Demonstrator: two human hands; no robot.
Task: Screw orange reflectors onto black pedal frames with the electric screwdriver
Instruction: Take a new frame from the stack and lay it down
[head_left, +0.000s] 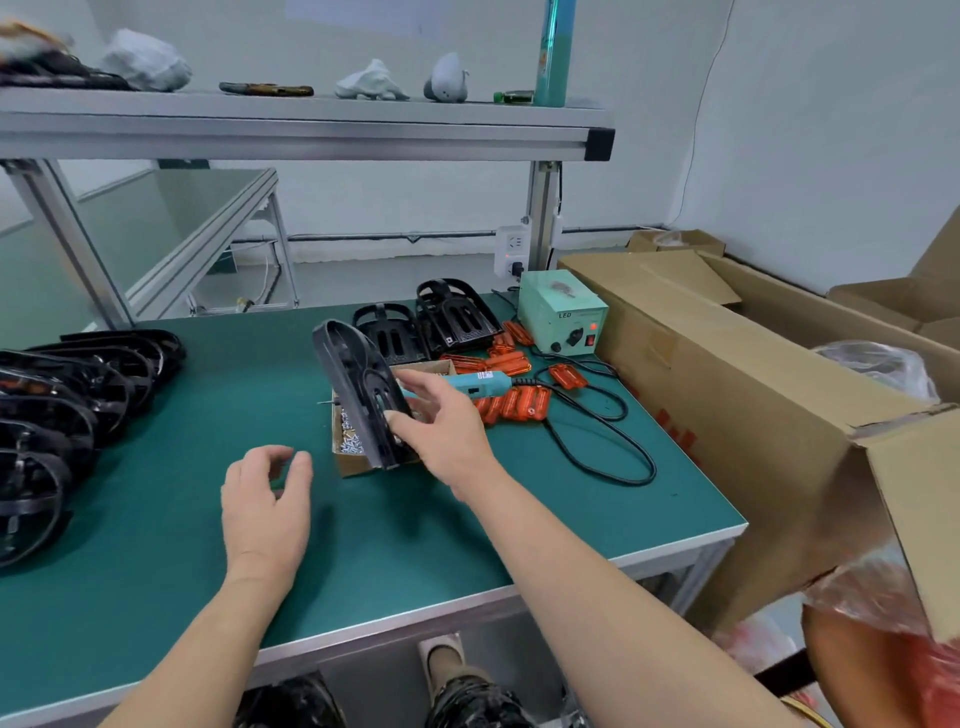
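My right hand grips a black pedal frame by its lower end and holds it tilted on edge above a small cardboard box of screws. My left hand hovers over the green mat to the left of the box, fingers apart and curled, holding nothing. The teal electric screwdriver lies on the mat just behind my right hand, its bit poking out to the left of the frame. Several orange reflectors are scattered to the right of the box. Two more black pedal frames rest further back.
A row of black pedal frames lines the left edge of the table. A pale green power supply stands at the back right, its black cable looping over the mat. A long cardboard box flanks the table's right side. A metal shelf runs overhead.
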